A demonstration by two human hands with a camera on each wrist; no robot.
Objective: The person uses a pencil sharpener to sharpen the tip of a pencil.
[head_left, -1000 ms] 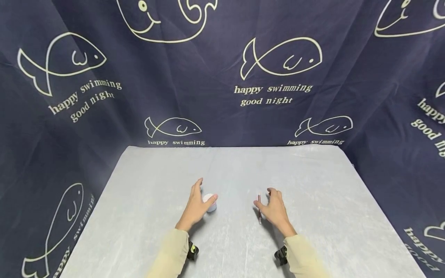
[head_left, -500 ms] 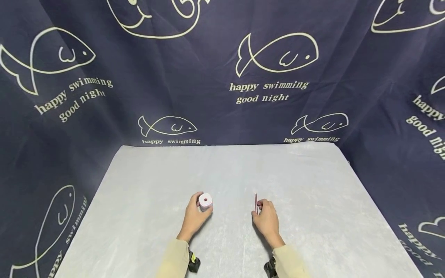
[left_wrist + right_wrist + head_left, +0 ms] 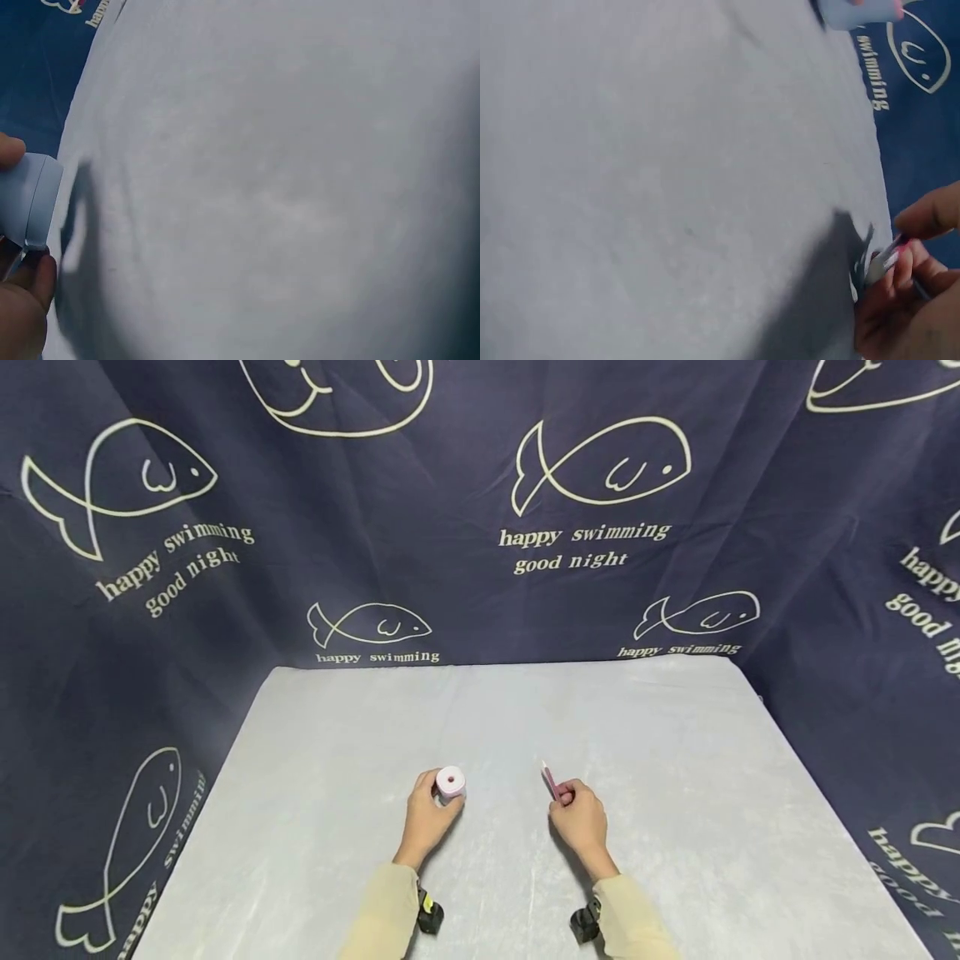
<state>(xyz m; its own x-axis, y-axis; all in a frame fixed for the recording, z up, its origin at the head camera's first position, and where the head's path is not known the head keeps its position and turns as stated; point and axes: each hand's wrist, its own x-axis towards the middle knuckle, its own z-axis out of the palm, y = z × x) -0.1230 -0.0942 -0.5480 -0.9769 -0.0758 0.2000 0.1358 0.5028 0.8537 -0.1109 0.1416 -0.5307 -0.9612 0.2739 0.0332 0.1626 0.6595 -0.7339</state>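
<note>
In the head view my left hand (image 3: 427,818) grips a small white and pink pencil sharpener (image 3: 452,789), thumb on its near side and fingers round its far side. The round hole in the sharpener's top faces up toward the camera. To the right, my right hand (image 3: 582,820) pinches a dark red pencil (image 3: 552,783) between thumb and fingers. Its pale sharpened tip points away and slightly left; the fingers hide its rear part. At the left wrist view's edge, the sharpener (image 3: 30,199) sits between thumb and fingertips. A gap of bare tabletop separates the two hands.
A pale grey cloth covers the table (image 3: 495,718). Behind it and at both sides hangs a dark blue curtain (image 3: 465,527) printed with fish and lettering. Black wrist cameras (image 3: 430,917) sit under both sleeves.
Both hands were spread near the sharpener and pencil; now the left grips the sharpener and the right pinches the pencil. The sharpener's top has tipped toward the camera, and the pencil's tip has swung left.
</note>
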